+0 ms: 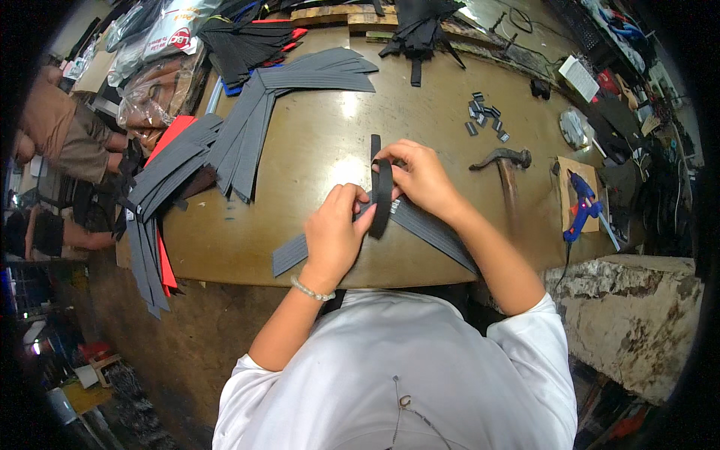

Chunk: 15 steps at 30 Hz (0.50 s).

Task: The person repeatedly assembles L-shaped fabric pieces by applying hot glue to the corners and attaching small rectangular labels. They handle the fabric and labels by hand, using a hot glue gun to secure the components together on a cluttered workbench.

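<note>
A narrow black strap (pixel 385 202) is folded over into a loop in front of me at the table's near middle. My right hand (pixel 424 178) pinches it near the top of the fold. Lower down, my left hand (pixel 332 231) has its fingers closed at the loop's side, thumb against the strap. Under my hands lies a grey ribbed strap piece, its right arm (pixel 435 236) and left arm (pixel 289 255) spreading toward the table's front edge. A dark strap end (pixel 376 144) points away from me beyond my hands. My fingers cover the place where the straps meet.
Grey straps (pixel 244 142) lie fanned at the left, with red strips (pixel 171 139) by the table edge. Small dark metal clips (pixel 484 112), a hammer (pixel 505 169) and a blue glue gun (pixel 581 206) are on the right. Black straps (pixel 420 30) lie at the back. Another person's legs (pixel 71 139) show at left.
</note>
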Motion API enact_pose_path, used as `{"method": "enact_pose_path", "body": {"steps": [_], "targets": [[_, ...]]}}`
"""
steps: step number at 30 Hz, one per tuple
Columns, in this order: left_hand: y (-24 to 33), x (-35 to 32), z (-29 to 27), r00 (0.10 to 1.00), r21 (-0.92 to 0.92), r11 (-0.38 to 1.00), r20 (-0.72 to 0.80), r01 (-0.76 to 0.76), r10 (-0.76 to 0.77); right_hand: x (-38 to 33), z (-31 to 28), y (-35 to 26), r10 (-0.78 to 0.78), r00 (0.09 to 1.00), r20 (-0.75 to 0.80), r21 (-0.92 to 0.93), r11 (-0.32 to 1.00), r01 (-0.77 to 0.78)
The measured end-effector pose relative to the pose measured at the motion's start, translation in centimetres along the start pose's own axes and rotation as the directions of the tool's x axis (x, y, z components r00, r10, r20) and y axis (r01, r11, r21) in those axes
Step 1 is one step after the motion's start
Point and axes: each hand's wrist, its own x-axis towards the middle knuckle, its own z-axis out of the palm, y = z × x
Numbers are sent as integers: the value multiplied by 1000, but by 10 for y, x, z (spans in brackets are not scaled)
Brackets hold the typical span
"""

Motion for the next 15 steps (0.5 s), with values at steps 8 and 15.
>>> {"method": "enact_pose_path", "body": {"steps": [8,15], "targets": [[0,-7,3,992,189,974,29,-127,123,21,-11,-20,251,965,-81,-249,932,-264],[2,-8,2,989,198,969,47,-145,139,-95,-122,-216,-916,261,-304,-634,399,663]]}}
